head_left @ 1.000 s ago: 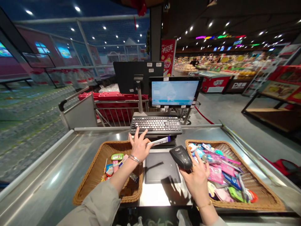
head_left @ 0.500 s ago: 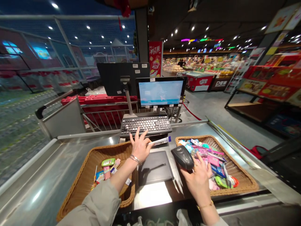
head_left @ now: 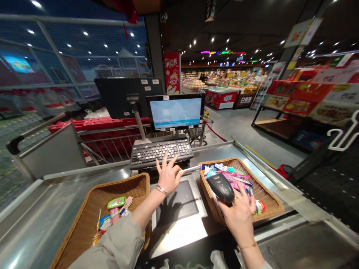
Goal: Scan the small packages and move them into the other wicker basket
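My left hand (head_left: 169, 178) is over the front edge of the keyboard (head_left: 161, 152), fingers spread above the keys. Its thumb and index finger pinch a slim white packet with a purple end (head_left: 191, 169), held level and pointing right. The packet's tip overlaps the rim of the right wicker basket (head_left: 270, 200), which holds many small colourful packaged goods. In front of that basket my right hand (head_left: 241, 211) grips a black barcode scanner (head_left: 221, 187), its head angled up and left. Below my left hand lies a flat grey pad (head_left: 179, 205) on the metal counter.
Another wicker basket (head_left: 80, 213) at left holds a green pack (head_left: 116, 202) and several small items. Behind the keyboard stand a lit monitor (head_left: 176, 112) and a second screen (head_left: 126, 98) seen from behind. Plastic bags (head_left: 218, 259) lie at the counter's near edge.
The view has turned right, so the counter and baskets sit further left in the picture. The packet in my left hand now reaches the right basket's rim. Both grips are unchanged.
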